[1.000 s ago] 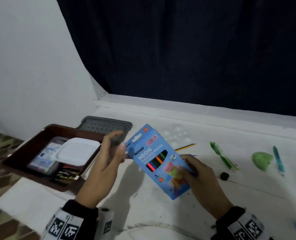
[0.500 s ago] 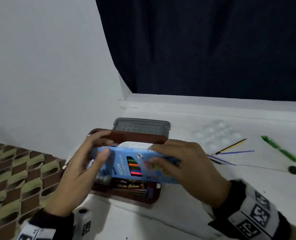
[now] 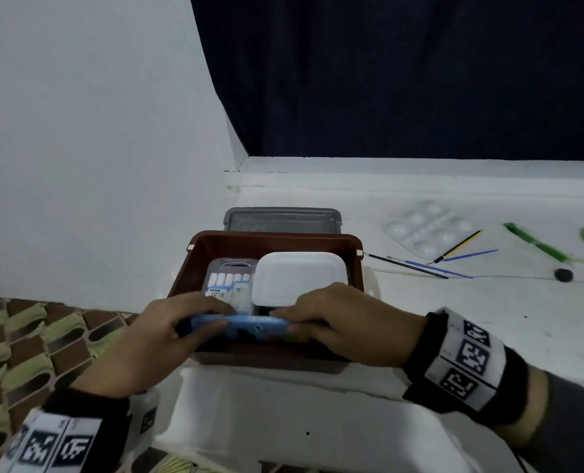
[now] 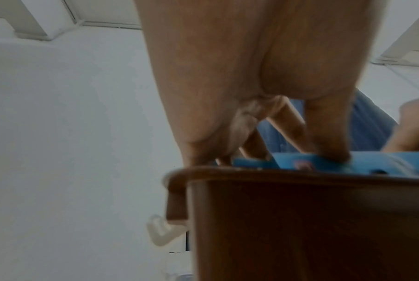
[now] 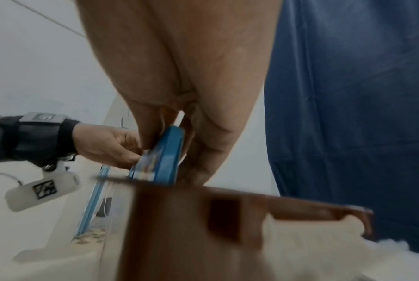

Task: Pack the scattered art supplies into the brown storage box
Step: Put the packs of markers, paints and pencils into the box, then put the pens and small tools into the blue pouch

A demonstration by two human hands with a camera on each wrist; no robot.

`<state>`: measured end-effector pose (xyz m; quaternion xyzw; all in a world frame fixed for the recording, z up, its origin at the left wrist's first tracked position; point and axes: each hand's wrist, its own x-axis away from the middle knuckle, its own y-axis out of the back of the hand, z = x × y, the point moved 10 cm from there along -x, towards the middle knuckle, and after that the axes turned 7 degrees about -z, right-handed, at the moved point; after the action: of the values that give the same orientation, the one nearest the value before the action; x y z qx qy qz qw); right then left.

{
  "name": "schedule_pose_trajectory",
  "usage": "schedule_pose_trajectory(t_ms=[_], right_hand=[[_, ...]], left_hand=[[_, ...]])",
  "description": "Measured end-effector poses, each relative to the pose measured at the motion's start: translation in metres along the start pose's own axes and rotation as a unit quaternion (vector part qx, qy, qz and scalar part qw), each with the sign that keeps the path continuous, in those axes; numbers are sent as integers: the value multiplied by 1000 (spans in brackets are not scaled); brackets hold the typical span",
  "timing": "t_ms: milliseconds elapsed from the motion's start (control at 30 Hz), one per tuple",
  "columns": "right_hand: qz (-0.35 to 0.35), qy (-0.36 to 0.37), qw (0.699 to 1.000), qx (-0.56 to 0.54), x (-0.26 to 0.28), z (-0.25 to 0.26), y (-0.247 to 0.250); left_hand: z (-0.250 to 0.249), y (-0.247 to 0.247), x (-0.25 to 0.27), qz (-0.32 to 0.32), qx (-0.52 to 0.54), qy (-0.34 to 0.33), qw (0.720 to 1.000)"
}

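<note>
We've got 1 blue pencil pack (image 3: 249,327) on edge at the brown storage box (image 3: 273,238) near rim, left hand (image 3: 161,336) & right hand (image 3: 345,322) both pinching it (2 items already inside: white tub (image 3: 299,276), clear case (image 3: 227,279)).

The brown storage box (image 3: 277,240), open-topped with rounded corners, sits at the centre of the head view, holding a clear marker case (image 3: 229,278) at its left and a white square container (image 3: 301,278) at its right. A blue pencil pack (image 3: 249,327) stands on its long edge along the box's near wall, partly down inside. To the right on the bench (image 3: 488,319) lie a clear paint palette (image 3: 427,230), thin brushes (image 3: 420,268), a green pen (image 3: 536,245) and a small black eraser (image 3: 563,274).
</note>
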<state>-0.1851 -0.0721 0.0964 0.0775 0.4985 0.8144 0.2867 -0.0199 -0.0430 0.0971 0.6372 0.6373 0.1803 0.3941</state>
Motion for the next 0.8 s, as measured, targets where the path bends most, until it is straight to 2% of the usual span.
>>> schedule_pose_trajectory(t_ms=[100,200,300,433,533,633,800], right_hand=[[52,-40,997,-33,5,-7,-22],[66,-81,992,-65,7,-18,-29],[50,-74,994,-61,5,-16,-31],[-109,-57,987,-102,17,-13,0],[-240,-114,945,-189,49,-37,34],[-313,-186,903,-229,98,-71,59],[-388,-262,855,-223,190,-122,84]], left_hand=[[11,-14,5,61,-15,25,998],[14,-18,1,51,-42,46,997],[12,-20,-4,22,-33,53,998],[-26,-34,-15,-66,32,-11,997],[-57,-60,-21,-112,82,-30,990],[-86,-86,-29,-114,130,-21,985],[-150,-139,-53,-81,248,-22,965]])
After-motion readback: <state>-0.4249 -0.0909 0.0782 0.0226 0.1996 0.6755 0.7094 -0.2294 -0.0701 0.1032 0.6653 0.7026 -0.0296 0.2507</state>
